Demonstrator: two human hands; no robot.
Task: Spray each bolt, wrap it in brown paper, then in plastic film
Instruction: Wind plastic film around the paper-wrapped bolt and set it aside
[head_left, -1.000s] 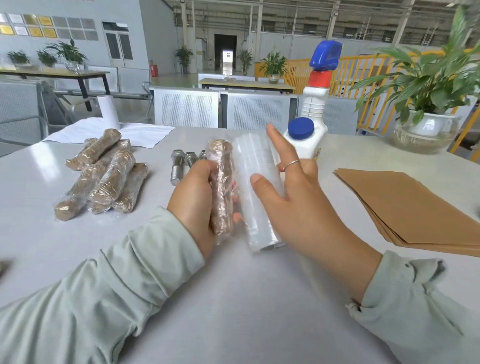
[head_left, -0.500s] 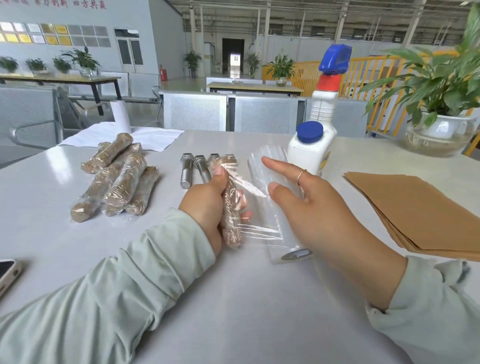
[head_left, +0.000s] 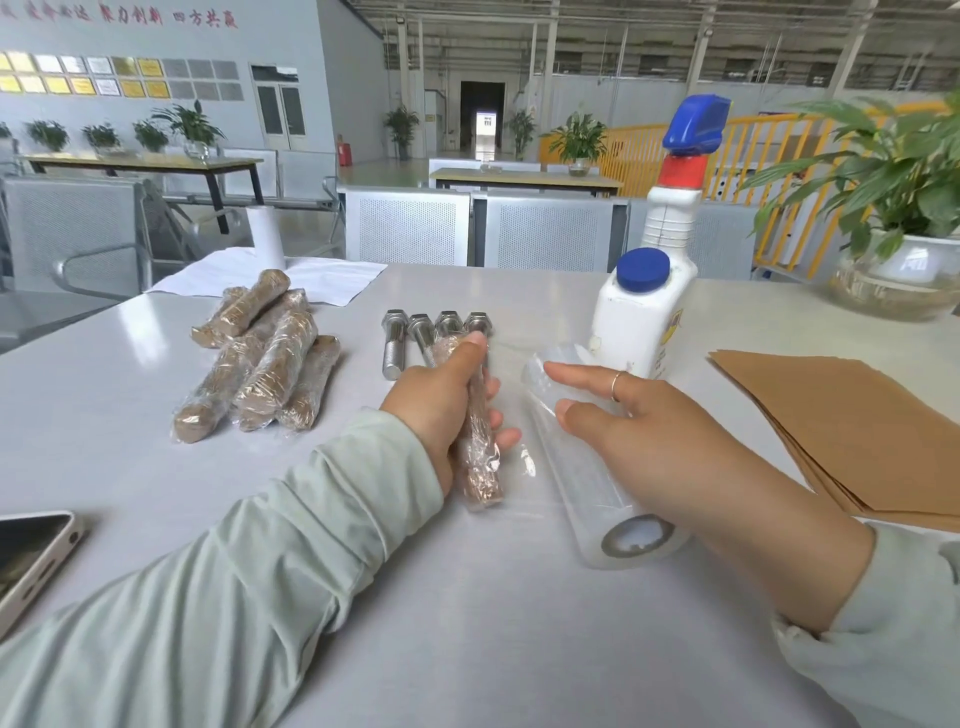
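Grey table (head_left: 467, 623) in a factory hall with benches. Left hand (head_left: 441, 410) grips the wrapped bolt (head_left: 480, 467); right hand (head_left: 675, 431) rests, fingers extended, on the film roll (head_left: 597, 493).

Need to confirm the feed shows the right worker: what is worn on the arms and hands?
Both arms wear long, pale grey-green sleeves with loose cuffs. The left hand is bare, no glove. The right hand is bare too, with a thin silver ring on one finger.
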